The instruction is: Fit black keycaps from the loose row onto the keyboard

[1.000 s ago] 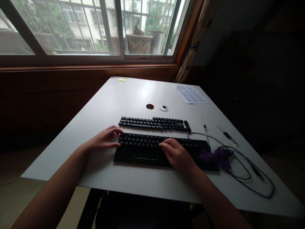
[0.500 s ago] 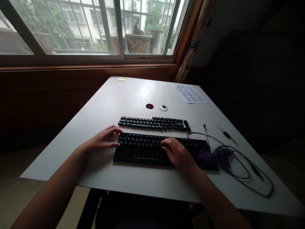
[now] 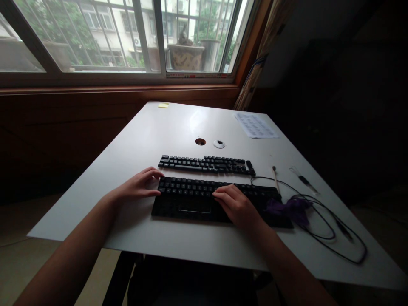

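Note:
A black keyboard point(image 3: 181, 203) lies on the white table, its lower part bare of keycaps and its upper rows fitted with them. My left hand point(image 3: 140, 182) holds its left edge, thumb near the front and fingers at the back corner. Over the middle of the board, my right hand point(image 3: 234, 202) is closed in a pinch, fingertips down at the end of a keycap row. What lies between those fingertips, if anything, is hidden. Behind the keyboard, loose black keycaps point(image 3: 191, 162) are laid out in rows.
A purple cloth point(image 3: 288, 210) covers the keyboard's right end, beside a coiled black cable point(image 3: 331, 227). Further right lie a small brush point(image 3: 275, 178) and a wire-ended tool point(image 3: 304, 180). Behind are a table hole point(image 3: 200, 142), its white cover point(image 3: 219, 144) and printed papers point(image 3: 256, 126).
My right hand has shifted slightly left along the keyboard, and its fingertips are pressed closer together. The left hand keeps its place on the keyboard's edge.

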A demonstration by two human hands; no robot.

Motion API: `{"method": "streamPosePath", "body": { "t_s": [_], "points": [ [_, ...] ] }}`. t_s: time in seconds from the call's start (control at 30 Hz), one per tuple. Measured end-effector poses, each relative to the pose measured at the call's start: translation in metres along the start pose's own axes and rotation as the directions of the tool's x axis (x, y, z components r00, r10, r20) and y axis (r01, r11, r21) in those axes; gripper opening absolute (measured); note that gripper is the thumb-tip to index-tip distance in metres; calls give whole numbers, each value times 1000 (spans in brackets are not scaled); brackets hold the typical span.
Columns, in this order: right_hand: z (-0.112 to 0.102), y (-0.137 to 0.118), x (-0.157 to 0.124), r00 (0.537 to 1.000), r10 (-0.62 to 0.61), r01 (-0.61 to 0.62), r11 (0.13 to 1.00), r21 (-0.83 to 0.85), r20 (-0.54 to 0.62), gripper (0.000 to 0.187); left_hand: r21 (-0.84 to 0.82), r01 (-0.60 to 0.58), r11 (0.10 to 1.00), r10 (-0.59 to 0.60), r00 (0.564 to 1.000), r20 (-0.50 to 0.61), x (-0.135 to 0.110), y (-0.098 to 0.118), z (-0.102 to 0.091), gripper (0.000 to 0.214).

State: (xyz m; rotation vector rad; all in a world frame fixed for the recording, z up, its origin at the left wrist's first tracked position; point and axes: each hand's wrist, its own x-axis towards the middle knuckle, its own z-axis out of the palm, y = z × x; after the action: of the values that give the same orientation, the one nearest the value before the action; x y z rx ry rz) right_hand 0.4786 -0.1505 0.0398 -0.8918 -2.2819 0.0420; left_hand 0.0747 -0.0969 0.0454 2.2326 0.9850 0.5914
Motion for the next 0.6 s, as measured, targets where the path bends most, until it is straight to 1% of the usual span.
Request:
{"method": "streamPosePath", "body": {
  "t_s": [0.23,0.5,0.6],
  "points": [
    [-2,-3,2,1000,-23,23,999,-35,16,24,2,-6,1000,6,1000,-1,-1,-1,0,49],
    [-5,-5,4,999,31,-31,999,-44,12,23,-1,-8,1000,8,1000,6,-1,-2,0,49],
    [-6,-4,3,999,29,-28,999,-33,21,23,3,-4,1000,4,1000,5,-1,-1,0,50]
  ]
}}
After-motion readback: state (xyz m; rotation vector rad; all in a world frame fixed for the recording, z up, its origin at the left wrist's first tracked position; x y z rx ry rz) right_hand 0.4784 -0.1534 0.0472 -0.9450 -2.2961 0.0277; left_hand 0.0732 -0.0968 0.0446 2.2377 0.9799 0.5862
